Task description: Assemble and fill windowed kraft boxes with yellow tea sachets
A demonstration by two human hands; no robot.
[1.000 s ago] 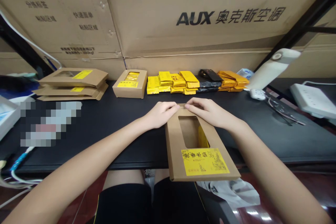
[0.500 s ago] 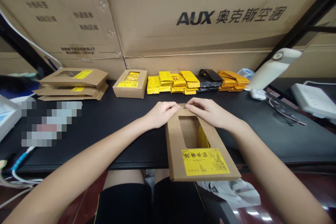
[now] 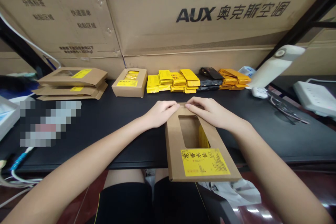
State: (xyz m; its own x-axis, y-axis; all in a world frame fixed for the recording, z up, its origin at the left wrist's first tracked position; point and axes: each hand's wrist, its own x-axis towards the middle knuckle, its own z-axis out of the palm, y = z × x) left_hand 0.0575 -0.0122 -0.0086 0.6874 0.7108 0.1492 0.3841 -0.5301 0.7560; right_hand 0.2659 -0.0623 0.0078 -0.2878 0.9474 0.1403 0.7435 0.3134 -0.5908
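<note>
Both hands grip the far end of a brown cardboard box that juts over the table's front edge. A cut-out window in its top shows a bit of yellow inside, and a yellow label sits nearer me. My left hand is closed round the far left corner, thumb on top. My right hand is closed on the far right corner, its thumb near the left one. The fingers beneath or behind the box are partly hidden. Beyond my hands lie yellow packets in low stacks.
A windowed box with yellow packets inside stands left of the stacks. Flattened boxes are piled further left. Black packets, orange packets, a white bottle and eyeglasses are to the right. Large cartons back the table.
The view has shifted very slightly. My hands keep the same hold on the box, which has not visibly moved.
</note>
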